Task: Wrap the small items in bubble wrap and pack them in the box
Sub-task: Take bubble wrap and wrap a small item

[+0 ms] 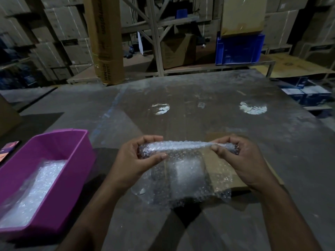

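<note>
A sheet of bubble wrap [184, 178] is partly rolled into a tube along its far edge, over the grey table [208, 95]. My left hand [137, 160] pinches the left end of the roll and my right hand [241, 160] pinches the right end. Something dark shows inside the roll near each hand; what it is cannot be told. The loose part of the sheet hangs down toward me. A purple plastic box [76, 147] stands at the left, with bubble-wrapped material [38, 189] lying inside it.
A flat piece of cardboard [223, 171] lies under the sheet on the right. A phone [8, 149] rests at the far left edge. Beyond the table are a blue crate [239, 49], a tall cardboard box [107, 40] and shelves of cartons.
</note>
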A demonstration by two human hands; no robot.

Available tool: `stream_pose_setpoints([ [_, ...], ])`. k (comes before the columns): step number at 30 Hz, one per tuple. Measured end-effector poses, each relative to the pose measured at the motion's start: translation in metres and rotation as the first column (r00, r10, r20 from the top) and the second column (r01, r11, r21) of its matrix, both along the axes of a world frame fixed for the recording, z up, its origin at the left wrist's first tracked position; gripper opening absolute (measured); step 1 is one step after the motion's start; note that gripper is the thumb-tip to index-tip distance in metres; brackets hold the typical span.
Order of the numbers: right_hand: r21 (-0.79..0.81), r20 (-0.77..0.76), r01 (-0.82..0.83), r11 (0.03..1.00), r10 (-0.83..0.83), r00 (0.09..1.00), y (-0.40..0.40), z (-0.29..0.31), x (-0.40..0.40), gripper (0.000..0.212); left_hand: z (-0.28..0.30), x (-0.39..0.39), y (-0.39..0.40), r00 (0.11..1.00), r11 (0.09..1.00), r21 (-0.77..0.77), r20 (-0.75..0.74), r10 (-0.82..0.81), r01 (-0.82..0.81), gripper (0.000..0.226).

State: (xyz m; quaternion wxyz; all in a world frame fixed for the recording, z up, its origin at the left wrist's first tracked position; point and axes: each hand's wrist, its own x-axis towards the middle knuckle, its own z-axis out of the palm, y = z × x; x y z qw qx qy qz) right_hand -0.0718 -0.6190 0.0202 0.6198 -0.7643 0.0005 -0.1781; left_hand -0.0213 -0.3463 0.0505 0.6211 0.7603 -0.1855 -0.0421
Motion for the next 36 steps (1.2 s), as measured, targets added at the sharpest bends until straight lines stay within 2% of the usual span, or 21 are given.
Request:
stream_pose_setpoints([
  [3,-0.101,0.016,0.012,0.995,-0.011,1.0,-0.003,-0.003,0.003,0.014,-0.002,0.001,0.0,0.996,0.997,0.033,0.056,0.073,-0.075,0.021],
  [5,-0.09,0.007,-0.007,0.996,0.008,1.0,-0.003,-0.004,0.004,0.019,-0.003,0.003,0.002,0.988,0.993,0.04,0.104,0.11,-0.115,0.015],
  [7,-0.03,0.016,-0.026,0.999,0.026,1.0,-0.002,-0.005,0.004,0.017,-0.004,0.005,0.004,0.991,0.994,0.041,0.095,0.097,-0.101,0.02],
  [11,0.062,0.064,-0.024,0.998,0.02,0.998,0.0,-0.007,0.007,0.028,-0.002,0.003,0.003,0.996,0.997,-0.027,0.057,0.07,-0.069,0.026],
  [15,0.055,0.039,-0.008,0.998,0.006,0.999,0.006,-0.006,0.005,0.025,-0.003,-0.001,-0.001,0.997,0.999,-0.015,0.06,0.044,-0.043,0.028],
  [19,0.025,0.036,-0.103,0.994,0.102,0.994,0.009,0.002,-0.001,0.021,-0.002,-0.005,-0.002,0.999,0.997,-0.055,0.023,0.047,-0.046,0.043],
  [21,-0.018,0.02,-0.15,0.989,0.15,0.988,0.007,0.006,-0.003,0.019,0.001,-0.006,-0.001,0.999,0.998,-0.049,0.01,0.038,-0.038,0.032],
  [23,-0.073,0.016,-0.113,0.991,0.115,0.993,0.005,0.004,-0.002,0.027,0.003,-0.006,0.001,1.0,0.999,-0.042,0.006,0.007,-0.007,0.021],
  [26,-0.079,0.048,-0.029,0.996,0.033,0.998,0.003,-0.001,0.003,0.017,0.0,-0.004,0.003,1.0,1.0,-0.013,-0.01,0.006,-0.006,0.035],
  [30,-0.106,0.044,-0.03,0.994,0.034,0.998,0.0,-0.004,0.005,0.02,-0.001,-0.001,0.002,0.99,0.995,-0.01,0.098,0.1,-0.1,0.01],
  [33,-0.03,0.054,-0.047,0.998,0.048,0.997,0.001,-0.004,0.005,0.017,-0.001,0.001,0.006,0.988,0.995,0.019,0.125,0.091,-0.095,0.016],
  [36,0.061,0.063,-0.064,0.996,0.06,0.996,0.003,-0.004,0.006,0.029,0.001,-0.001,0.005,0.996,0.999,-0.018,0.08,0.05,-0.049,0.016],
])
